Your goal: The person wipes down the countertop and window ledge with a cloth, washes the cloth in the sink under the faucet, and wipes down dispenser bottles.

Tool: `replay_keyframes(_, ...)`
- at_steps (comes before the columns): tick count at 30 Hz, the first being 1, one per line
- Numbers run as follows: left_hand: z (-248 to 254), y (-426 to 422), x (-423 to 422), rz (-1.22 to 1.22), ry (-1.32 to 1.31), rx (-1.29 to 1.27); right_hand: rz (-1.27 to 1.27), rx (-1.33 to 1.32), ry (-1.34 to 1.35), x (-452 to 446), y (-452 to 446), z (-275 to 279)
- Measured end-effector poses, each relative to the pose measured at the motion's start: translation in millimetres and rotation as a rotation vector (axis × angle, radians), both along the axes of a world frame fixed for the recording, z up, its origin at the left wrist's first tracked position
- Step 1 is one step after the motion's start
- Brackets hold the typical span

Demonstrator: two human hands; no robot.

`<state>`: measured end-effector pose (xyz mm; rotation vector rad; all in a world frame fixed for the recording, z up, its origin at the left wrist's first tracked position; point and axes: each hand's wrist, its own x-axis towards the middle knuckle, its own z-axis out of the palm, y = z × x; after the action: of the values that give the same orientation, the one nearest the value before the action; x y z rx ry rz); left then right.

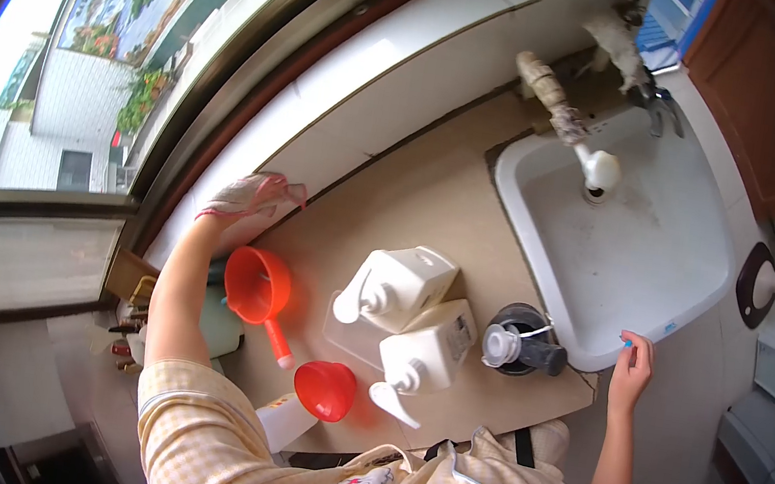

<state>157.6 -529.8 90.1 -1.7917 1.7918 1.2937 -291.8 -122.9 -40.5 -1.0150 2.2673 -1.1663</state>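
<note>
My left hand (233, 201) is at the tiled window ledge, its fingers mostly hidden by a whitish cloth (265, 193) with pink edges that it presses on the ledge. Below it stands a round orange-red ladle (259, 285), its handle pointing down toward me. My right hand (633, 364) hovers by the near corner of the white sink (652, 230), fingers curled together. A small blue spot shows at those fingers; I cannot make out what it is. Two white pump bottles (410, 290) (432, 347) stand on the counter between my hands.
A red bowl-shaped thing (324, 391) lies near my body. Beside the sink is a dark container with a pale lid (504, 346). A wrapped tap (561, 98) reaches over the basin. A plunger-like thing (760, 284) is at right, and a window (96, 62) at upper left.
</note>
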Motion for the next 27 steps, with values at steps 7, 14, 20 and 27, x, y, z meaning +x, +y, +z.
replay_keyframes(7,6.4,21.8,31.6,-0.990,-0.232,-0.595,-0.041,-0.012,0.098,34.1,8.0,-44.6)
replay_keyframes(14,-76.8,-27.9,-124.9,0.043,0.356,0.157,0.120,-0.214,-0.161,23.2,-98.0,-55.2)
replay_keyframes(20,-87.4,-33.1,-228.0,-0.139,0.435,0.018,0.722,-0.394,0.285,72.1,-219.2,-80.3)
replay_keyframes(27,-88.2,-26.7,-159.2,0.004,0.495,0.190,0.814,-0.294,0.571,92.5,-235.5,-106.6)
